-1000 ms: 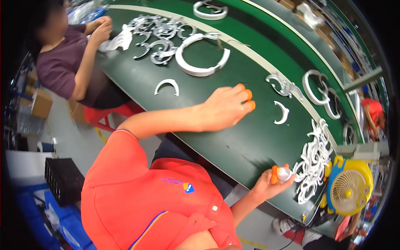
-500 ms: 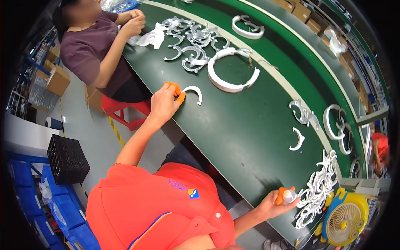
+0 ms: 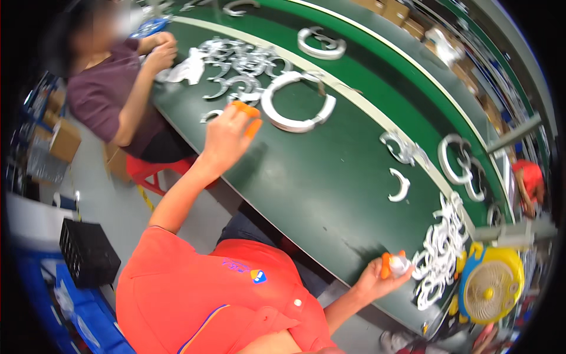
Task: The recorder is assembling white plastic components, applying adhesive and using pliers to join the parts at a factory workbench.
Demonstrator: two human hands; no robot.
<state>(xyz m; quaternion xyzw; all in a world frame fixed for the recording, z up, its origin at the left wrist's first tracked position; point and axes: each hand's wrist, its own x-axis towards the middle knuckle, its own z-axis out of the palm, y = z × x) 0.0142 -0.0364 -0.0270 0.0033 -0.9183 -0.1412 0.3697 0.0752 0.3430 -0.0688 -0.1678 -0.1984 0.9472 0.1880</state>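
My left hand (image 3: 229,134), with orange finger covers, is raised over the near edge of the green worktable (image 3: 283,177). Its thumb and fingers are apart, and I see nothing between them. Just beyond its wrist side lies a white curved piece (image 3: 210,115), partly hidden by the hand. My right hand (image 3: 372,279), also in orange finger covers, is closed round a small translucent whitish bottle (image 3: 400,265) at the table's right end. Beside it lies a heap of white curved pieces (image 3: 439,253). A single white arc (image 3: 400,184) rests farther back.
Silvery curved parts (image 3: 239,62) are piled at the far left, next to a large white ring (image 3: 289,125). A person in a dark shirt (image 3: 97,91) sits there, hands together. A yellow-and-blue fan (image 3: 490,289) stands at the right end. More rings (image 3: 321,53) lie on the green strip behind.
The view has shifted. My left hand has come off the white curved piece, which now shows on the hand's left. My right hand keeps the bottle in nearly the same place.
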